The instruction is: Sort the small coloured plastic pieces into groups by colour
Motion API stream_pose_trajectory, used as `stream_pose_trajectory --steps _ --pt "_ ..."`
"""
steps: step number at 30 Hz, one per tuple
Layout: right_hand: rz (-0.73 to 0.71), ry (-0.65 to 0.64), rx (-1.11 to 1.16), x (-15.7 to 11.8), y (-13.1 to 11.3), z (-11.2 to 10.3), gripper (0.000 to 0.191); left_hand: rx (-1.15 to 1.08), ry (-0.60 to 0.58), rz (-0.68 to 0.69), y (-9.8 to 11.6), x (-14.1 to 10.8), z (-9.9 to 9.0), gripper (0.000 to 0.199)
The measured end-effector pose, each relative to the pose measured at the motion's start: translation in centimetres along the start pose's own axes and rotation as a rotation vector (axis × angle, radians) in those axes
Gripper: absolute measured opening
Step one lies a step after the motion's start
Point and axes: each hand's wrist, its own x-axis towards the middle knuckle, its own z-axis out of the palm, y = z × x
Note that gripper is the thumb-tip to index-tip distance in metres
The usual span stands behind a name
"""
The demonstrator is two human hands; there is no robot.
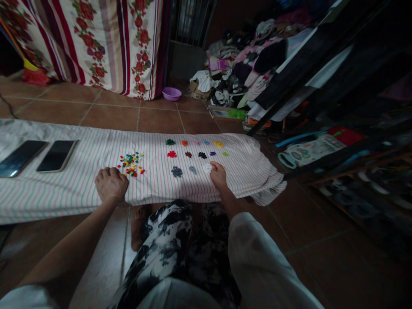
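Note:
My left hand (111,184) rests palm down on the striped cloth (154,184), its fingers curled in. Just to its right is a mixed pile of small coloured pieces (131,164), in red, yellow, green, white and blue. At the white pile (207,168) my right hand (219,175) has thumb and fingers pinched together; whatever is between the tips is too small to make out. Small single-colour piles lie in rows near it, among them grey (192,170), dark grey (177,171), red (171,154), black (202,155), brown (188,154), green (170,142) and yellow (218,143).
Two phones (57,156) lie on the cloth at the left. Beyond the table, a purple basin (171,94) stands on the tiled floor before a flowered curtain (109,47). Heaped clothes (244,64) fill the back right, and dark shelves (360,189) stand at the right.

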Motion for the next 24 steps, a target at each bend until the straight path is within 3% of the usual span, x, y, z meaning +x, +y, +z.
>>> stream_pose_trajectory --steps 4,8,14,19,24 --pt "-0.19 0.167 -0.059 -0.4 -1.8 0.7 0.034 -0.002 0.008 0.001 -0.1 0.1 0.4 0.036" --pt "-0.395 0.173 0.02 -1.2 -6.0 2.4 0.031 0.012 0.012 0.005 -0.2 0.1 0.6 0.034" --pt "-0.55 -0.144 0.161 -4.2 -14.1 7.4 0.026 0.033 0.012 0.01 0.0 0.2 0.6 0.032" --pt "-0.596 -0.492 0.074 -7.2 -19.3 12.6 0.021 0.036 0.026 0.016 -0.1 0.1 0.9 0.033" --pt "-0.587 -0.597 -0.072 -8.6 -22.9 15.9 0.022 0.018 0.034 0.009 -0.1 0.0 1.1 0.035"
